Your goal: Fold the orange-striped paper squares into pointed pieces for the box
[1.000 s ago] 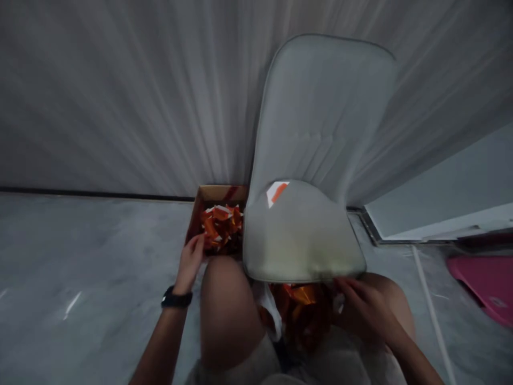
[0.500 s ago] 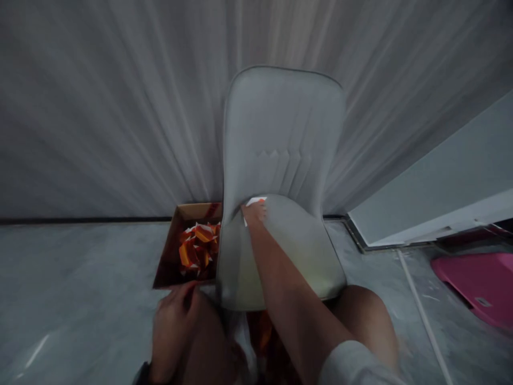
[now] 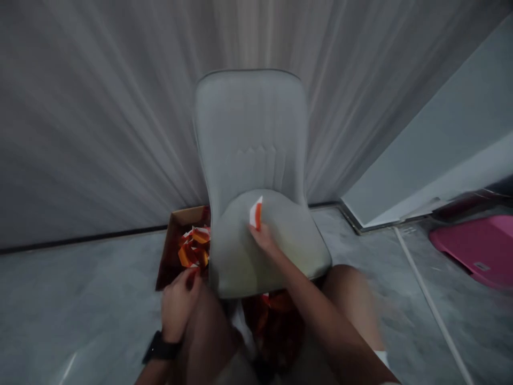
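Over the seat of a grey padded chair (image 3: 248, 117), my right hand (image 3: 264, 238) is closed on a small folded orange-and-white paper piece (image 3: 256, 213), which points up from the fingers. My left hand (image 3: 179, 302), with a dark watch on its wrist, rests by my left knee at the near edge of a cardboard box (image 3: 188, 215). Its fingers are curled together, and whether anything is in them is hidden. Inside the box lies a heap of similar orange-and-white pieces (image 3: 195, 248).
Below the seat, between my legs, more orange-red pieces (image 3: 272, 315) show in the dark. Pleated grey curtain (image 3: 120, 107) hangs behind the chair. On the right are a pale panel (image 3: 433, 139) and a pink plastic object (image 3: 476, 248) on the grey floor (image 3: 80, 310).
My right hand has come back from the rear left of the seat towards me, and the paper piece now stands up in its fingers. The view has shifted; my left hand stays by the knee.
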A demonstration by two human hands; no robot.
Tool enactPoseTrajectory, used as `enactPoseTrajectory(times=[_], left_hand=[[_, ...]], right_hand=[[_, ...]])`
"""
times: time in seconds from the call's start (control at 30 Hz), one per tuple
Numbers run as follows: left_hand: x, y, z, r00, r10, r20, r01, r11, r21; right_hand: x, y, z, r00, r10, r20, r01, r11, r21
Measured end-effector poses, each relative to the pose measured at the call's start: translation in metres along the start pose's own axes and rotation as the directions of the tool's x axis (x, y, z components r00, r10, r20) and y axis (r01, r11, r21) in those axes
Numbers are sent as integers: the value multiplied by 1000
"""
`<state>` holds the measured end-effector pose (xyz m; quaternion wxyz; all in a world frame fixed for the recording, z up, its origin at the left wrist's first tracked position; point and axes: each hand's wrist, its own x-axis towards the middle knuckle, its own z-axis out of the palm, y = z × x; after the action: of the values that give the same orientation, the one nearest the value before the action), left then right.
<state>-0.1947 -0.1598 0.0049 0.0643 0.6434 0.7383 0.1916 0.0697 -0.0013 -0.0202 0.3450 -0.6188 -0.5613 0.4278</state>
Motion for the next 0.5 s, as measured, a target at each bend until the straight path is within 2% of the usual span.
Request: enactPoseTrajectory(times=[0.17,0.2,0.27,0.3,0.37,0.43,0.5], left_hand=[[-8,14,-2,997,54,-55,-54,999,5],[-11,24,-1,996,66,-67,-69,997,-42],[-22,55,6,996,69,-55,-81,966,-244],[-28,75,10,997,67,-22,-71,922,-381],[-41,122,21,985,113,130,-5,771,-637],[-50,166,32,952,194,238,74,610,-789],[-52,198,40,910,274,311,142,499,-855]], right_hand=[[-93,43,-43,985,-73,-155,86,994,74],[-107,48,-49,983,-71,-170,91,990,111],[-134,54,-58,985,-10,-175,45,979,199],[-146,54,-61,985,25,-173,17,971,238],[-170,49,-64,985,45,-164,2,961,278],[-193,41,-66,988,-23,-155,65,959,275],[-214,32,-69,983,-116,-142,151,950,272]])
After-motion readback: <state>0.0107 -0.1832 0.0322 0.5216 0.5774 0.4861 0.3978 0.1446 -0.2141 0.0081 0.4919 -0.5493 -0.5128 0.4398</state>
